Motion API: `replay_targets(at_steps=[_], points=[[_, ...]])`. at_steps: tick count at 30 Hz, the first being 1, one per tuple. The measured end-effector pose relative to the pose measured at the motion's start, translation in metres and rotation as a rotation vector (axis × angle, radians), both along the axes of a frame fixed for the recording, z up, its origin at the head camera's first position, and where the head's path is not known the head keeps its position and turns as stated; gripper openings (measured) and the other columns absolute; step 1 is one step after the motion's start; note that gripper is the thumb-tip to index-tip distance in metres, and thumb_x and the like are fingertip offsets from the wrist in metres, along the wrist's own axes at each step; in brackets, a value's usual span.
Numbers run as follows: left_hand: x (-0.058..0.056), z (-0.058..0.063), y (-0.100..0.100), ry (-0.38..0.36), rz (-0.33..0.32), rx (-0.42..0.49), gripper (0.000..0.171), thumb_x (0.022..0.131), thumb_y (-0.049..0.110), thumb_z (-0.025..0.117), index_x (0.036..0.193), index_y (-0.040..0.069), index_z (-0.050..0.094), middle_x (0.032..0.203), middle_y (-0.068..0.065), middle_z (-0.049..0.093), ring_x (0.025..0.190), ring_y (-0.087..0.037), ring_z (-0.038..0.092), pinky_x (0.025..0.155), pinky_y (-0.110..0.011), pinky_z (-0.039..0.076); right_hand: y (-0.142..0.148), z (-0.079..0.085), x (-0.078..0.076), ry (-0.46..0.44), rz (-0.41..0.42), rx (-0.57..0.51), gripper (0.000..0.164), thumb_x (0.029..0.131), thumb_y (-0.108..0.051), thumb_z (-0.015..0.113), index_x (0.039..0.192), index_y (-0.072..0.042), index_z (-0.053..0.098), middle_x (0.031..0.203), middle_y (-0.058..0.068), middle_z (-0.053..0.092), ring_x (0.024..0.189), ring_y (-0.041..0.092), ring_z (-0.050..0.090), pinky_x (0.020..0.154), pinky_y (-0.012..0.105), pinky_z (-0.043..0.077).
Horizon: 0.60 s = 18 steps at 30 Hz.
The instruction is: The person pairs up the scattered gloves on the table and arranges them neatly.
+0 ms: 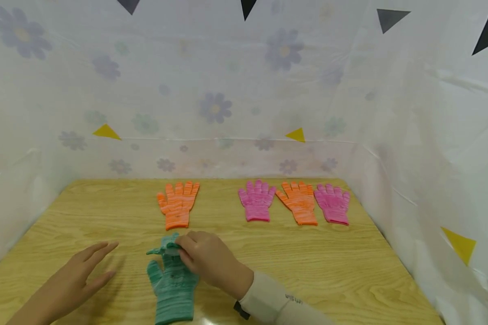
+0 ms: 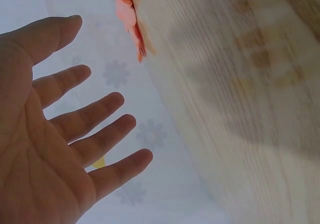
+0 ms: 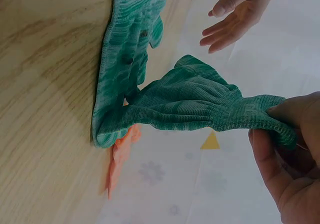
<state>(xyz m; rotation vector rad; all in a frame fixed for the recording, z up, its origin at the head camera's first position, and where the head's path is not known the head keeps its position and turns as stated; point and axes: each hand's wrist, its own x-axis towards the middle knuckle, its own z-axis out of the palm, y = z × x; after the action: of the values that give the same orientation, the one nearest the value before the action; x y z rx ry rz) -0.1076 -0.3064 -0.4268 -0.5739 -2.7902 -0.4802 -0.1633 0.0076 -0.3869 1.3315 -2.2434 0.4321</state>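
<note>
My right hand (image 1: 213,259) pinches the cuff of a green knit glove (image 3: 200,101), which stretches up from the table with its finger end low. Beneath it another green glove (image 1: 175,289) lies flat on the wooden table, cuff towards me; in the right wrist view the held glove's lower end meets this one's finger end. To the left, my left hand (image 1: 79,277) hovers apart from the gloves, its fingers extended and spread, holding nothing. The left wrist view shows its palm (image 2: 40,154) and a bit of green glove at the top edge.
An orange glove (image 1: 178,207) lies just beyond the green pair. Farther right along the back rest a pink glove (image 1: 257,203), an orange glove (image 1: 302,205) and another pink glove (image 1: 333,205). A flowered white sheet (image 1: 244,90) surrounds the table (image 1: 309,266) at the back and sides.
</note>
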Motion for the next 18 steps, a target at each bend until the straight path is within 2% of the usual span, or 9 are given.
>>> replay_targets(at_steps=[6,12,15,18], points=[[0.001,0.0,-0.002,-0.022,-0.004,-0.006,0.065,0.083,0.022,0.076,0.139,0.005,0.046,0.127,-0.024,0.052,0.106,-0.045,0.055,0.073,-0.06,0.05,-0.005,-0.002,0.01,0.012,0.026,0.072,0.011,0.089,-0.017,0.068,0.099,-0.012,0.067,0.084,-0.006,0.064,0.073,0.002,0.059,0.066,0.007,0.046],[0.002,-0.001,-0.004,-0.03,-0.007,-0.006,0.063,0.085,0.022,0.074,0.138,0.003,0.047,0.128,-0.023,0.052,0.106,-0.044,0.055,0.074,-0.06,0.049,-0.012,-0.009,0.019,0.016,0.051,0.224,0.01,0.089,-0.027,0.068,0.088,-0.019,0.064,0.071,-0.011,0.056,0.06,-0.004,0.048,0.054,0.005,0.036],[0.001,-0.001,-0.003,-0.037,-0.01,-0.004,0.062,0.085,0.022,0.074,0.137,0.002,0.048,0.128,-0.023,0.052,0.106,-0.044,0.055,0.075,-0.06,0.049,-0.015,-0.013,0.022,-0.019,0.097,0.312,0.012,0.09,-0.029,0.068,0.084,-0.02,0.062,0.068,-0.012,0.053,0.056,-0.004,0.043,0.051,0.006,0.033],[0.002,0.0,-0.002,-0.034,-0.012,-0.007,0.062,0.084,0.023,0.074,0.136,0.001,0.048,0.127,-0.024,0.052,0.106,-0.044,0.056,0.074,-0.06,0.05,-0.016,-0.016,0.026,-0.09,0.152,0.446,0.01,0.092,-0.03,0.066,0.088,-0.022,0.063,0.07,-0.014,0.055,0.058,-0.005,0.044,0.052,0.007,0.034]])
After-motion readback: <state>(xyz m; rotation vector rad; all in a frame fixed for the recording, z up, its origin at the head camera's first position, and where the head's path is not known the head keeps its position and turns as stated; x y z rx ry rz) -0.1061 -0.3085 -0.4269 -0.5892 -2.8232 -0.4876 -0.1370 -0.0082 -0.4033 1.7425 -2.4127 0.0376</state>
